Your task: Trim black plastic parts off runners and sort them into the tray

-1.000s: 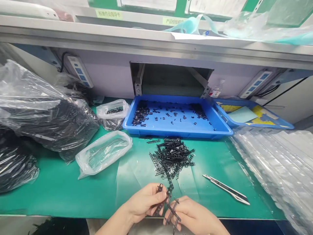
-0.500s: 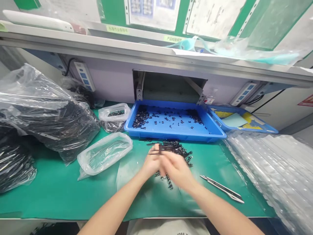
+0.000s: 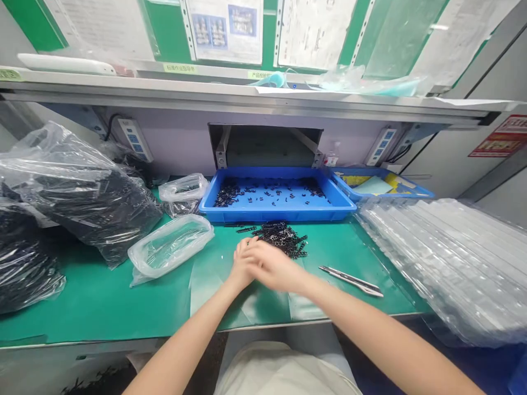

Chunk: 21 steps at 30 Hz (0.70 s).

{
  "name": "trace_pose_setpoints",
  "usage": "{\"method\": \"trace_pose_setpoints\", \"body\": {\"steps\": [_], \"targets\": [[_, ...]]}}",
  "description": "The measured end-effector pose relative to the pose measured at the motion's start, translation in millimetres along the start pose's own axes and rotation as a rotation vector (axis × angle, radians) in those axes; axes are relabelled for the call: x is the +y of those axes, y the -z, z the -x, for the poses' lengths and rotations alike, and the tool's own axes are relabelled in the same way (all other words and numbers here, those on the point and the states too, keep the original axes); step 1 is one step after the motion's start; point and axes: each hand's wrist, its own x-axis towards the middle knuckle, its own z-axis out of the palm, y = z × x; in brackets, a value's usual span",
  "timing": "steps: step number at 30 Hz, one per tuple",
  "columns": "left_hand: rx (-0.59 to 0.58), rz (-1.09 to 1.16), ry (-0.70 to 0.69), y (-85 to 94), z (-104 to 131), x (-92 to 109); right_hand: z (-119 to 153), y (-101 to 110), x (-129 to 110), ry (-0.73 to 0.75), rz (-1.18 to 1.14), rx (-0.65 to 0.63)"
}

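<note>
My left hand (image 3: pixel 242 267) and my right hand (image 3: pixel 275 266) are pressed together above the front of the green mat, fingers closed. The right hand lies over the left and covers most of its fingers. Whatever they hold between them is hidden. Just beyond the hands lies a pile of black plastic strips (image 3: pixel 284 239), with a few loose strips to its left. To the right of the hands a utility knife (image 3: pixel 352 281) rests on the mat.
A blue tray (image 3: pixel 280 215) behind the pile holds small black parts. On the left are an open clear bag (image 3: pixel 171 249), a smaller bag of parts (image 3: pixel 183 192) and large bags of black pieces (image 3: pixel 82 192). Clear plastic trays (image 3: pixel 444 258) are stacked at right, before another blue tray (image 3: pixel 349 192).
Dark strips that stuck out from between my hands no longer show. The right hand now covers the left more. My view has shifted, with the scene sliding left.
</note>
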Motion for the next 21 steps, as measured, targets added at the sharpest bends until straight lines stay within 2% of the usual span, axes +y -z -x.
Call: {"method": "trace_pose_setpoints", "body": {"steps": [4, 9, 12, 15, 18, 21], "targets": [[-0.047, -0.037, -0.041, 5.0, -2, -1, 29, 46, 42, -0.267, -0.027, 0.258], [-0.020, -0.057, -0.061, 19.4, -8, -2, 49, 85, 67, -0.548, -0.118, 0.469], [0.025, -0.056, -0.048, 31.0, -7, -10, 46, 94, 71, -0.661, -0.170, 0.533], [0.058, -0.045, -0.017, 40.8, -1, -20, 36, 95, 69, -0.723, -0.185, 0.544], [0.056, -0.024, 0.015, 43.6, 5, -24, 28, 94, 64, -0.744, -0.145, 0.515], [0.038, 0.003, 0.046, 42.6, 8, -22, 22, 93, 54, -0.690, -0.063, 0.477]]}}
